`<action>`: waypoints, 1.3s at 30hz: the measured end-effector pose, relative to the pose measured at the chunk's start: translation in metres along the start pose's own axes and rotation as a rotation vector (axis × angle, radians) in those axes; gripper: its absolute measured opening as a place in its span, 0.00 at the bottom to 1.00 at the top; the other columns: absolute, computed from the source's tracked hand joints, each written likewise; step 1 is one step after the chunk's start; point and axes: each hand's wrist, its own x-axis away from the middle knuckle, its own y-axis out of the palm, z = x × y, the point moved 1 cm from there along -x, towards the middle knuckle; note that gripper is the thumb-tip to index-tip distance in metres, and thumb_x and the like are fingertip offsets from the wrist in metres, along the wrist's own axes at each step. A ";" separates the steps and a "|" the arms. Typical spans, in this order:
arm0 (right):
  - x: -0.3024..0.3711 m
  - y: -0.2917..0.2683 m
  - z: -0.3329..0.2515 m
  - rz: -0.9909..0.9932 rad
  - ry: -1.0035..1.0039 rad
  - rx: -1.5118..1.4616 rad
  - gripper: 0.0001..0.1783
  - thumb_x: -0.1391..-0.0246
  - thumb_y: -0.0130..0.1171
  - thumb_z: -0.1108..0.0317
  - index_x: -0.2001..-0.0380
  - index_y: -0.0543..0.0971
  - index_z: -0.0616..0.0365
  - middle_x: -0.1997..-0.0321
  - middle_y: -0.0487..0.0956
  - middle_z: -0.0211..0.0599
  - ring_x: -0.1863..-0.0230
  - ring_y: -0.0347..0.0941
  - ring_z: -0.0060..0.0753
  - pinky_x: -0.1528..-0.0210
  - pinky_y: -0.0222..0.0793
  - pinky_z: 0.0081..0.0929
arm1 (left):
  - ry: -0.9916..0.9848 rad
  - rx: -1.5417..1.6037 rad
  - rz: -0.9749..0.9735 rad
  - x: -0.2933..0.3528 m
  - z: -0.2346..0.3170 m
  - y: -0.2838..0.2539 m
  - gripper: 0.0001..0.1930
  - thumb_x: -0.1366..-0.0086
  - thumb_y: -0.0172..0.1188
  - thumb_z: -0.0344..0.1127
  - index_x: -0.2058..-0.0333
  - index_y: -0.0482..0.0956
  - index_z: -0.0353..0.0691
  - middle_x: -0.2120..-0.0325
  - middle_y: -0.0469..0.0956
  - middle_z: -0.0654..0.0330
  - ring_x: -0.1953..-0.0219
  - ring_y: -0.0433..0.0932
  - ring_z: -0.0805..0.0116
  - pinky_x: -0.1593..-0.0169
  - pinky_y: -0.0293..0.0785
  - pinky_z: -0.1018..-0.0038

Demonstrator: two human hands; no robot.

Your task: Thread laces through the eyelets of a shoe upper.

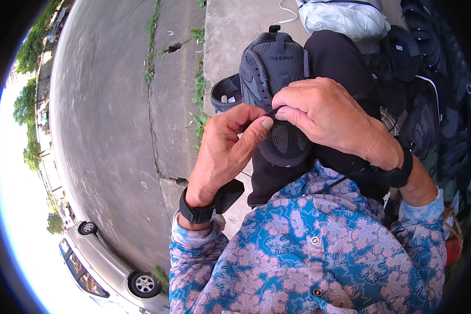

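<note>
A dark grey sneaker (277,65) rests on my black-trousered lap, with its tongue and eyelets showing and its mesh toe toward me. Above it, a black shoelace (271,112) is stretched a short way between my two hands. My left hand (227,138) pinches one part of the lace between thumb and fingers. Close beside it, my right hand (327,110) pinches the lace with thumb and forefinger. The middle of the shoe is hidden behind both hands. A thin black cord (332,186) trails below my right wrist across my shirt.
Another dark shoe (226,94) sits on the ground left of the sneaker. A white plastic bag (345,22) lies beyond my knee. Many dark shoes (405,52) are piled along the right. Cracked pavement (110,94) stretches left, with a parked silver car (107,261).
</note>
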 end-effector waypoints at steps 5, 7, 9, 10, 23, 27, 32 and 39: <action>0.000 0.002 -0.001 0.027 -0.011 0.118 0.06 0.52 0.61 0.72 0.70 0.77 0.62 0.71 0.77 0.44 0.66 0.76 0.49 0.63 0.72 0.39 | -0.040 -0.063 0.040 -0.002 -0.001 0.004 0.10 0.34 0.59 0.35 0.64 0.79 0.32 0.78 0.73 0.70 0.75 0.66 0.83 0.73 0.62 0.83; 0.001 0.000 0.005 0.061 -0.025 0.172 0.06 0.53 0.61 0.73 0.69 0.77 0.61 0.70 0.76 0.43 0.64 0.75 0.48 0.62 0.72 0.38 | -0.062 -0.105 0.078 -0.003 -0.003 0.003 0.10 0.33 0.59 0.35 0.62 0.79 0.32 0.75 0.75 0.70 0.72 0.67 0.84 0.71 0.64 0.84; 0.003 -0.003 0.011 0.096 -0.040 0.224 0.08 0.54 0.62 0.74 0.68 0.77 0.60 0.69 0.75 0.42 0.63 0.75 0.47 0.60 0.72 0.38 | -0.024 -0.197 0.172 -0.002 -0.007 0.001 0.12 0.34 0.60 0.36 0.62 0.80 0.31 0.75 0.76 0.68 0.73 0.69 0.82 0.71 0.66 0.83; 0.004 -0.004 0.015 0.095 -0.020 0.195 0.08 0.54 0.62 0.75 0.67 0.77 0.60 0.69 0.75 0.41 0.63 0.75 0.46 0.60 0.72 0.37 | -0.024 -0.198 0.172 -0.002 -0.007 0.000 0.12 0.34 0.60 0.36 0.62 0.80 0.31 0.75 0.76 0.68 0.73 0.69 0.82 0.71 0.66 0.83; 0.004 0.000 0.020 0.087 -0.008 0.180 0.09 0.54 0.60 0.77 0.67 0.76 0.57 0.70 0.74 0.39 0.64 0.74 0.45 0.60 0.72 0.37 | -0.066 -0.335 0.242 -0.007 -0.004 0.002 0.10 0.37 0.61 0.33 0.63 0.82 0.30 0.77 0.78 0.65 0.73 0.73 0.80 0.69 0.70 0.81; 0.002 -0.003 0.019 0.102 -0.023 0.184 0.09 0.54 0.60 0.77 0.67 0.76 0.57 0.70 0.74 0.38 0.64 0.74 0.45 0.61 0.71 0.38 | 0.042 -0.428 0.315 -0.011 -0.003 0.007 0.07 0.42 0.63 0.30 0.67 0.81 0.32 0.80 0.79 0.62 0.79 0.73 0.77 0.74 0.69 0.78; 0.001 -0.002 0.020 0.102 -0.025 0.201 0.09 0.55 0.60 0.77 0.67 0.76 0.57 0.69 0.74 0.37 0.64 0.74 0.44 0.61 0.71 0.37 | 0.369 -0.794 0.376 -0.016 0.003 0.026 0.04 0.48 0.64 0.29 0.75 0.76 0.37 0.83 0.76 0.56 0.81 0.75 0.61 0.76 0.70 0.70; -0.004 0.001 0.017 0.066 -0.127 0.435 0.09 0.51 0.58 0.73 0.66 0.81 0.52 0.69 0.72 0.30 0.60 0.69 0.33 0.48 0.59 0.36 | 0.083 -0.276 0.339 -0.014 -0.023 0.016 0.05 0.40 0.59 0.32 0.72 0.77 0.37 0.81 0.75 0.62 0.82 0.69 0.72 0.77 0.65 0.74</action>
